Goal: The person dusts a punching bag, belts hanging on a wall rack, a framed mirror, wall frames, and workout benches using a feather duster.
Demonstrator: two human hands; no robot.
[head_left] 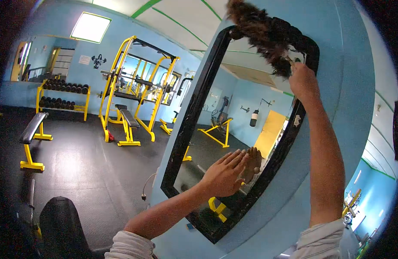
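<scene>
A tall wall mirror (244, 101) in a black frame (194, 103) hangs on a blue wall, tilted in my view. My right hand (303, 82) is closed around the handle of a brown feather duster (257, 26). The duster's feathers lie across the top of the frame, covering part of it. My left hand (227, 175) rests flat against the lower part of the glass, fingers stretched and close together, with its reflection beside it. Whitish worn patches show on the frame's right side and near the top corner.
To the left stand a yellow dumbbell rack (63, 97), a yellow rack with barbell (136, 82) and two benches, one a black-topped flat bench (34, 127). A black padded seat (61, 226) is close at lower left. A cable with a plug (143, 197) hangs beside the wall.
</scene>
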